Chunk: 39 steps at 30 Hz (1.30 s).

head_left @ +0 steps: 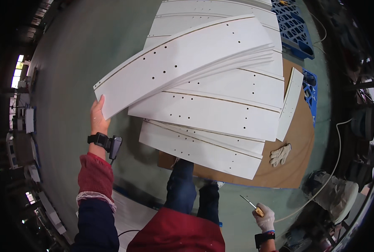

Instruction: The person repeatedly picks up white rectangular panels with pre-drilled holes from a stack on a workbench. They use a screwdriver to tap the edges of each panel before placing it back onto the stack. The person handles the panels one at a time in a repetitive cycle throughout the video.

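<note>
The left end of a curved white panel [187, 54] is pinched in the bare left hand [98, 114], the thumb seen on top and the remaining fingers partly hidden; the panel is angled away to the right of them, across other white panels [208, 110]. A yellow-handled screwdriver [259, 211] is enclosed by the curled fingers of the gloved right hand [265, 219], beyond which a loose glove [280, 155] is seen on brown sheeting [294, 170].

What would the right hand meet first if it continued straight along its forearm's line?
Probably the near edge of the brown sheet; depth is unclear, so the right hand might pass above it.
</note>
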Each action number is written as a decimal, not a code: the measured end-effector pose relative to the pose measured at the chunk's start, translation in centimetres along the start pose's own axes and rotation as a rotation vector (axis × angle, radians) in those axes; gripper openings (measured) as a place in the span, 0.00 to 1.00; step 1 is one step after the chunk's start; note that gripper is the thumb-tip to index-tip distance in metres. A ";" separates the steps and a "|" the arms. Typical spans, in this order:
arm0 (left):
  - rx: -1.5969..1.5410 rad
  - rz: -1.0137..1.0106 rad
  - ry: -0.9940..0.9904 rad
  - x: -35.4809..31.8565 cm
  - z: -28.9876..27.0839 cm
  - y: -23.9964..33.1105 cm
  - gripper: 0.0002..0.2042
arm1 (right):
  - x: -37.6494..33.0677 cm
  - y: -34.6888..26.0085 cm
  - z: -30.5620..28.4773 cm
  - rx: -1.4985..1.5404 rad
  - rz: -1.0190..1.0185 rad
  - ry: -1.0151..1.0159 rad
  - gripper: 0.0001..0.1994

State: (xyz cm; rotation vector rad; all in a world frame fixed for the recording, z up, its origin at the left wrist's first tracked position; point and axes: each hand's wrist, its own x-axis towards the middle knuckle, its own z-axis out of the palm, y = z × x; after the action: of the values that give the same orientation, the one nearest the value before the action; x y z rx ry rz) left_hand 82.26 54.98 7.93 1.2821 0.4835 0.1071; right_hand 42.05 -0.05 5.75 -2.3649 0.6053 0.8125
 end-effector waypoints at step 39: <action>-0.202 -0.336 -0.043 2.0 2.1 -3.8 0.31 | 2.6 -2.2 2.6 -0.055 -0.062 -0.090 0.10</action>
State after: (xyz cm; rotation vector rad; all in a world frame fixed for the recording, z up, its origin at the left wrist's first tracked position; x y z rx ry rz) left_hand 84.16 52.63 4.21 0.9900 0.6284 -0.1503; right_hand 44.14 2.63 3.15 -2.3695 0.4756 0.9134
